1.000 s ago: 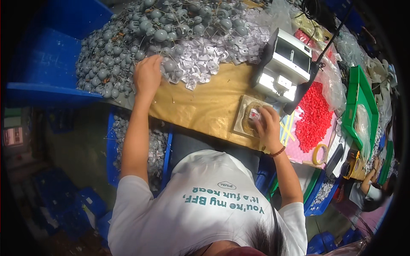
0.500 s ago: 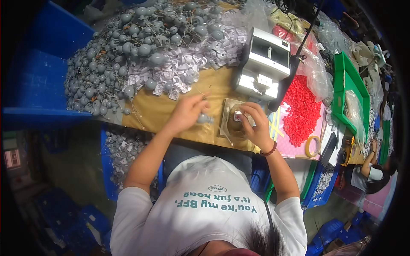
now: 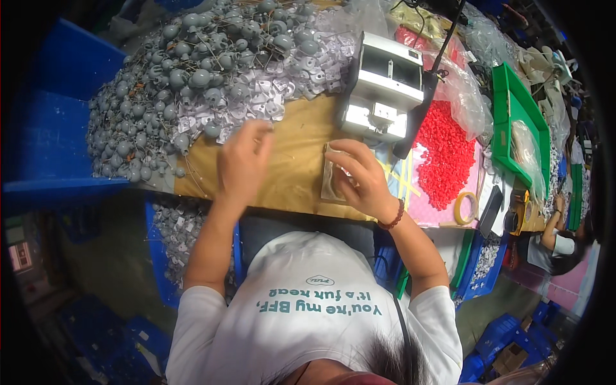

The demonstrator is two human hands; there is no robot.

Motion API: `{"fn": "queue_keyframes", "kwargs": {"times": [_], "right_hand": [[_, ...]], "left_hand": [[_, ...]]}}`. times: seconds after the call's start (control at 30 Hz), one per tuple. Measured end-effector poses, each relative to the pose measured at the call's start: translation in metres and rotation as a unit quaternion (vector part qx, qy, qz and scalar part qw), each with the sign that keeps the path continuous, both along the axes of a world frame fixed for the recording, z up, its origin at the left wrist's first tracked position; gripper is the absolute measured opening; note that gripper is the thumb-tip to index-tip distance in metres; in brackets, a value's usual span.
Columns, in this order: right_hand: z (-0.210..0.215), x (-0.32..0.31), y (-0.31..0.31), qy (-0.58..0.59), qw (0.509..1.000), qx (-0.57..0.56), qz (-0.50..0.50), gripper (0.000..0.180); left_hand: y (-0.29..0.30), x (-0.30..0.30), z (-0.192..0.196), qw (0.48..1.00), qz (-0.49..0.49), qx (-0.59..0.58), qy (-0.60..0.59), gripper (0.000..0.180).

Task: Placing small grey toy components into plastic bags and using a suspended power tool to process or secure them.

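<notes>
My left hand (image 3: 240, 163) is blurred over the brown paper table top (image 3: 295, 160). Its fingers are stretched toward the big heap of grey round-headed parts (image 3: 186, 83) and flat pale pieces (image 3: 269, 96), and nothing shows in it. My right hand (image 3: 360, 176) curls over a small tan square fixture (image 3: 330, 183) that lies on the paper near the table's front edge. Its fingers grip the fixture's top and right side. Whatever lies inside the fixture is hidden by the fingers.
A grey-white boxy machine (image 3: 385, 90) stands just behind the fixture, with a black cable beside it. To the right are a pile of red pellets (image 3: 446, 154), a yellow tape roll (image 3: 465, 208) and a green tray (image 3: 513, 122). Blue crates (image 3: 58, 128) stand left. Another person (image 3: 558, 244) works far right.
One second ago my left hand was in the grey heap. It came to the fixture beside my right hand, and has now moved back left toward the heap. My right hand stayed on the fixture.
</notes>
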State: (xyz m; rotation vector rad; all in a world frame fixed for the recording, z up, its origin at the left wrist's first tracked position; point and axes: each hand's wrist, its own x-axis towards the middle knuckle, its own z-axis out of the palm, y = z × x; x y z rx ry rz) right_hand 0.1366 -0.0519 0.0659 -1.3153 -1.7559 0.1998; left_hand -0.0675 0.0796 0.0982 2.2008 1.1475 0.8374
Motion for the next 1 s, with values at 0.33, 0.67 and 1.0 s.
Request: {"fn": "queue_keyframes", "kwargs": {"times": [0.33,0.67,1.0], "right_hand": [[0.022,0.009,-0.032,0.175,0.962,-0.195,0.080,0.043],[-0.008,0.032,-0.060,0.344,0.874,-0.339,0.061,0.023],[-0.046,0.030,-0.058,0.039,0.974,-0.218,-0.040,0.011]], "left_hand": [[-0.069,0.040,0.003,0.968,-0.219,-0.085,-0.091,0.014],[-0.089,0.053,-0.027,0.958,-0.278,-0.063,-0.020,0.030],[-0.076,0.037,-0.086,0.757,-0.259,-0.592,-0.103,0.046]]}}
